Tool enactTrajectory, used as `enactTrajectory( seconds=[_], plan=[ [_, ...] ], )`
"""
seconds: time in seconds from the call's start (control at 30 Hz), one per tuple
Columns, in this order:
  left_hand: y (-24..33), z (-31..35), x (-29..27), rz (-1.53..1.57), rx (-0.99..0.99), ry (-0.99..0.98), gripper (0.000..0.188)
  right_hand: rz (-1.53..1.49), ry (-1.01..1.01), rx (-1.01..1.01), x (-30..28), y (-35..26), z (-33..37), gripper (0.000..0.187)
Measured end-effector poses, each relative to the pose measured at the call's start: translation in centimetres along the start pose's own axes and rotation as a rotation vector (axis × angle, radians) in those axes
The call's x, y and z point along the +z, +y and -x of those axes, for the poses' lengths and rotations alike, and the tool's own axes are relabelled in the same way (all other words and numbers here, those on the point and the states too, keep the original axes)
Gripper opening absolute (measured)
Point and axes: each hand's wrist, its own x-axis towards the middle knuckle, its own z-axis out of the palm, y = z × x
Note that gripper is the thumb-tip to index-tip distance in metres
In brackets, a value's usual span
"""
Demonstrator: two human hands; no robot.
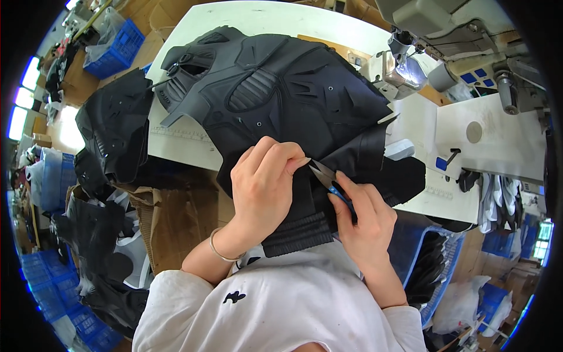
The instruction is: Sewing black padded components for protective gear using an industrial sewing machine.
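A black molded garment piece, with raised panels and ribbed patches, is spread over the white table and hangs over its front edge toward me. My left hand is closed in a pinch at the garment's near part. What lies between its fingertips is too small to make out. In my right hand is a pair of thread snips with blue handles. Their metal blades point up and left, close to my left fingertips and against the black fabric. A gathered elastic band on the garment hangs below my hands.
A sewing machine stands at the table's far right. Another black molded piece hangs off the table at the left. Below are a cardboard box and, at the right, a blue basket holding black pieces.
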Motion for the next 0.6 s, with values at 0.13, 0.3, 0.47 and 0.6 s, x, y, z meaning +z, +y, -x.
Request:
enactTrajectory(
  seconds=[0.13, 0.3, 0.47, 0.6],
  plan=[
    [0.2, 0.2, -0.2, 0.013, 0.011, -0.029, 0.013, 0.001, 0.011, 0.013, 0.5, 0.2, -0.1, 0.035],
    [0.9, 0.1, -0.9, 0.203, -0.137, 0.006, 0.016, -0.068, 0.075, -0.078, 0.8, 1.3, -0.3, 0.032],
    [0.4, 0.4, -4.1, 0.284, -0.187, 0.207, 0.008, -0.252, 0.12, 0.123, -2.9, 1.7, 0.8, 0.036],
    [-2.4, 0.7, -5.3, 0.082, -0.128, 0.264, 0.016, -0.163, 0.474, 0.329, -4.8, 4.9, 2.2, 0.04]
  ],
)
